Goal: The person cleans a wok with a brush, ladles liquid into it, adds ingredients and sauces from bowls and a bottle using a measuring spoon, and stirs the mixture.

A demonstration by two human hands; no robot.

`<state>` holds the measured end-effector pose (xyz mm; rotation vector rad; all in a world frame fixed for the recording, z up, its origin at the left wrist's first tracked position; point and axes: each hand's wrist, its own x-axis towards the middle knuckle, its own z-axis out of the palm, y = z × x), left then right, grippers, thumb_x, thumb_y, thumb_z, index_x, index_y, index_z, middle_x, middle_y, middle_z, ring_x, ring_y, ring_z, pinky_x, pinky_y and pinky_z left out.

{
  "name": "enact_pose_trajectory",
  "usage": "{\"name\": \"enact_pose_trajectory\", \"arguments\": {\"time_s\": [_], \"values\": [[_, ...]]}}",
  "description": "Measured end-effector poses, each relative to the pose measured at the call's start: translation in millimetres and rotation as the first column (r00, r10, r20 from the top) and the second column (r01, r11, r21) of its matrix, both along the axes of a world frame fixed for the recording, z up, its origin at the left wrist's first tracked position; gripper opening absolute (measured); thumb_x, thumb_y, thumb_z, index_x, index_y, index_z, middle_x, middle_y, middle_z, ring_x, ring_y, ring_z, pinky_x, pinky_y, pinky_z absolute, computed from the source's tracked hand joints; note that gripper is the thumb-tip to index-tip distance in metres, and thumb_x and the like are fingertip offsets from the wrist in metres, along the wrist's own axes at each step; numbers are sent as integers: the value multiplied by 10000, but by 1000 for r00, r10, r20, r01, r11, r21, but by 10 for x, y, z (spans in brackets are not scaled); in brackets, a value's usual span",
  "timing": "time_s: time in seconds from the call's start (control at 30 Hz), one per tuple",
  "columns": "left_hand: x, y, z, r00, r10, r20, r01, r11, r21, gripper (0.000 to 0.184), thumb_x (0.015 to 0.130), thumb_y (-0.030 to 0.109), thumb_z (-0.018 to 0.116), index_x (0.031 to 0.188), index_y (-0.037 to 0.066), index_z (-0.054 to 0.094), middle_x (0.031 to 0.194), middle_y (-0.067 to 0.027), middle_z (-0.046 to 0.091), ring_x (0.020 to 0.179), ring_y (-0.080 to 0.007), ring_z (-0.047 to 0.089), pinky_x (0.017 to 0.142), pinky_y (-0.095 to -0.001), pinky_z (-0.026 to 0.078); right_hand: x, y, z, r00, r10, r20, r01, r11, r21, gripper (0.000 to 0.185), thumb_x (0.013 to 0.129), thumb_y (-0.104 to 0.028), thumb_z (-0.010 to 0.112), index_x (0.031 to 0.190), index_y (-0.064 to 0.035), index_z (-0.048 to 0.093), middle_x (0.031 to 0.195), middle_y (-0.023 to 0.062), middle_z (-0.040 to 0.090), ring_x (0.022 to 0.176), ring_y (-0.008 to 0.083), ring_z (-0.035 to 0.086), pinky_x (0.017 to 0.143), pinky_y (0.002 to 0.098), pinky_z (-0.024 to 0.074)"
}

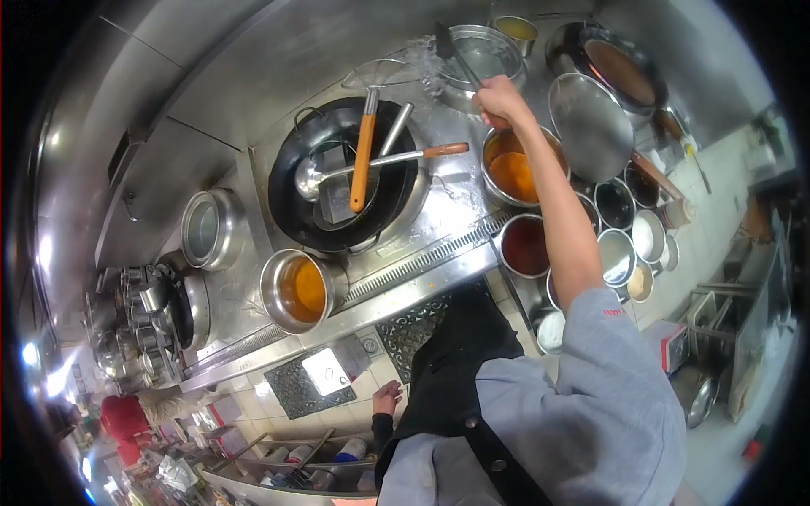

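Observation:
My right hand (499, 101) is closed around the handle of a dark-bladed spatula (456, 57), reaching over the back of the range. The blade is above a round metal pot of water (488, 56), beside splashing water. Below that hand stands a pot of orange liquid (511, 175). Down by my apron, my left hand (387, 397) hangs low, empty, with its fingers loosely apart. A black wok (291, 190) on the range holds a metal ladle (308, 180) and a square metal piece. Across the wok lies a strainer's wooden handle (363, 164).
A steel pot with orange liquid (268, 291) stands at the range's front edge. To the right are a round mesh strainer (591, 126), another wok (561, 55) and several seasoning containers (614, 204). A co-worker in a red top (125, 422) is at lower left.

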<state>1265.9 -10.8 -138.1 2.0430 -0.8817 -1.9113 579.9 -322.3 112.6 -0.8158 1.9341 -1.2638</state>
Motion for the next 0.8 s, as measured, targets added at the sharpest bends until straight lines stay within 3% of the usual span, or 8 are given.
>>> {"name": "enact_pose_trajectory", "arguments": {"time_s": [0.03, 0.13, 0.33, 0.4, 0.43, 0.63, 0.73, 0.8], "values": [[2, -33, -3, 999, -35, -6, 35, 999, -21, 352, 980, 167, 642, 1276, -24, 644, 1098, -89, 725, 898, -154, 690, 734, -276, 563, 236, 221, 309, 989, 30, -146, -27, 999, 23, 169, 745, -23, 579, 856, 73, 664, 580, 107, 606, 436, 195, 602, 420, 343, 479], [16, -130, -76, 991, -131, -23, 126, 982, -141, 352, 978, 193, 656, 1264, -11, 661, 1049, -73, 725, 886, -128, 681, 725, -263, 553, 653, 684, 529, 975, 36, -218, -42, 999, -25, 238, 762, -32, 582, 958, 45, 693, 571, 94, 600, 432, 184, 607, 415, 335, 481], [-299, -416, 83, 915, -398, -59, 339, 842, -420, 310, 994, 144, 628, 1274, 15, 658, 1137, -61, 723, 920, -131, 683, 807, -278, 559, 1440, 1941, 783, 989, 141, -52, -148, 978, -145, 578, 810, -1, 587, 1388, -34, 591, 588, 23, 566, 404, 118, 539, 375, 288, 440], [-466, -490, 203, 878, -475, -52, 394, 780, -486, 297, 998, 138, 621, 1272, 28, 662, 1137, -57, 721, 920, -123, 676, 804, -267, 552, 1748, 2344, 916, 986, 155, 66, -139, 970, -199, 611, 825, 39, 594, 1430, -36, 552, 620, 9, 563, 392, 99, 500, 356, 257, 405], [-586, -524, 388, 879, -465, -103, 376, 811, -449, 303, 970, 121, 628, 1250, 18, 676, 1157, -106, 734, 1066, -168, 686, 927, -304, 533, 1851, 2556, 948, 979, 167, 116, -141, 968, -207, 614, 839, 71, 604, 1442, -20, 530, 656, 13, 580, 391, 90, 488, 345, 247, 385], [-1115, -430, 1452, 789, -581, -201, 399, 732, -552, 261, 988, 129, 609, 1208, 12, 687, 1127, -78, 730, 1033, -143, 664, 928, -289, 501, 2435, 3540, 1038, 925, 156, 347, -81, 971, -223, 641, 823, 88, 620, 1449, 28, 494, 689, 21, 585, 387, 67, 445, 337, 225, 322], [-1301, -289, 1969, 691, -696, -196, 484, 646, -590, 253, 995, 128, 603, 1204, 15, 689, 1133, -72, 725, 1044, -133, 652, 956, -284, 484, 2504, 3849, 947, 931, 203, 304, -160, 974, -161, 651, 834, 67, 643, 1461, -54, 518, 631, -8, 585, 393, 46, 442, 358, 236, 345], [-1432, -222, 2117, 560, -799, -217, 566, 561, -604, 249, 1004, 141, 595, 1214, 62, 704, 1166, -90, 721, 1101, -138, 642, 1000, -290, 462, 2450, 4005, 873, 985, 135, 107, -130, 990, -58, 651, 820, 26, 669, 1451, -64, 537, 725, 55, 681, 425, 74, 509, 409, 258, 435]]}}
